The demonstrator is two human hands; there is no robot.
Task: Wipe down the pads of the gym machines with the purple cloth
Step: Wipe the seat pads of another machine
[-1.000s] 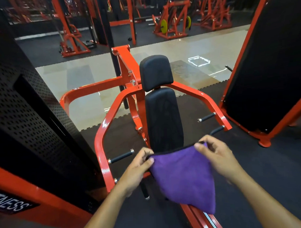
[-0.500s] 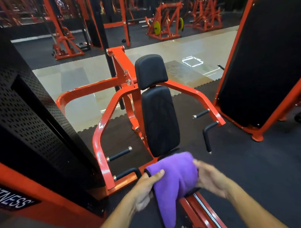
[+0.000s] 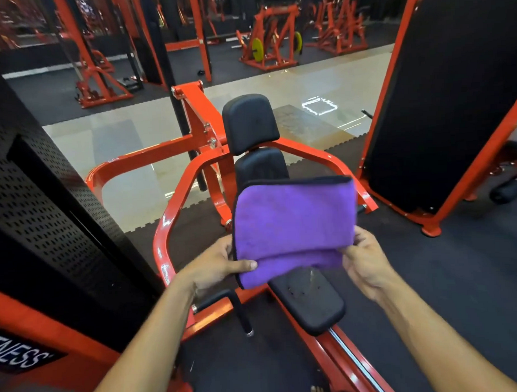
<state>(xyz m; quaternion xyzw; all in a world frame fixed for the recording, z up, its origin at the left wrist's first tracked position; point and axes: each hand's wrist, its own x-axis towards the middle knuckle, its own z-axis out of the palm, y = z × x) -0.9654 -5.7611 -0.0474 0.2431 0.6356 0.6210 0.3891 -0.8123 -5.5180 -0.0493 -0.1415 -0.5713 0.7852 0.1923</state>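
Pinching soft folded purple cloth (image 3: 293,224), both hands, above smooth seat pad (image 3: 310,299)

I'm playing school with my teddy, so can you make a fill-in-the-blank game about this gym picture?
1. The soft folded cloth held up in the air is coloured ____.
2. The cloth is held by ____ hands, the left hand and the right hand.
3. The flat padded seat below the cloth is coloured ____.
4. The painted metal machine frame is coloured ____.

Missing words: purple; two; black; orange-red
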